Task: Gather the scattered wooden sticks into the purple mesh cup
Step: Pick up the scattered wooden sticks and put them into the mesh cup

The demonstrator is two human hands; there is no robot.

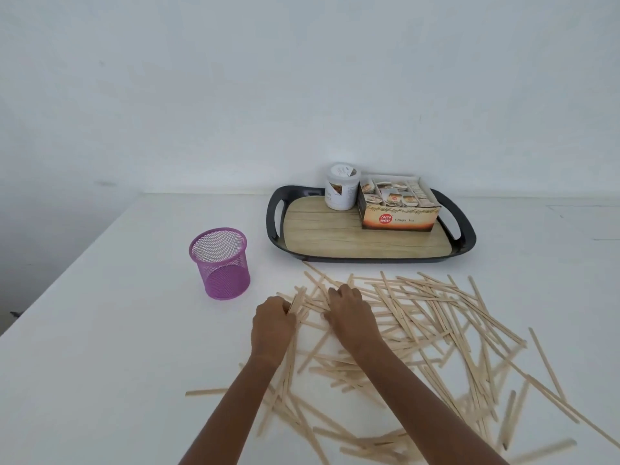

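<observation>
Pale flat wooden sticks (pixel 419 317) are lying scattered across the white table (pixel 117 330). The left hand (pixel 272 327) is clutching a small bundle pointing away; the right hand (pixel 350 315) is pressing curled fingers onto the pile. The empty purple mesh cup (pixel 219 263) is standing upright, nearer the left hand.

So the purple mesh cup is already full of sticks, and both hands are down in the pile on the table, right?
Not quite. The head view shows the purple mesh cup empty. The rest holds: the left hand and right hand are down in the sticks on the table.

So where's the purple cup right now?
The purple mesh cup stands upright on the white table, left of the black tray and beyond the left hand.
</observation>
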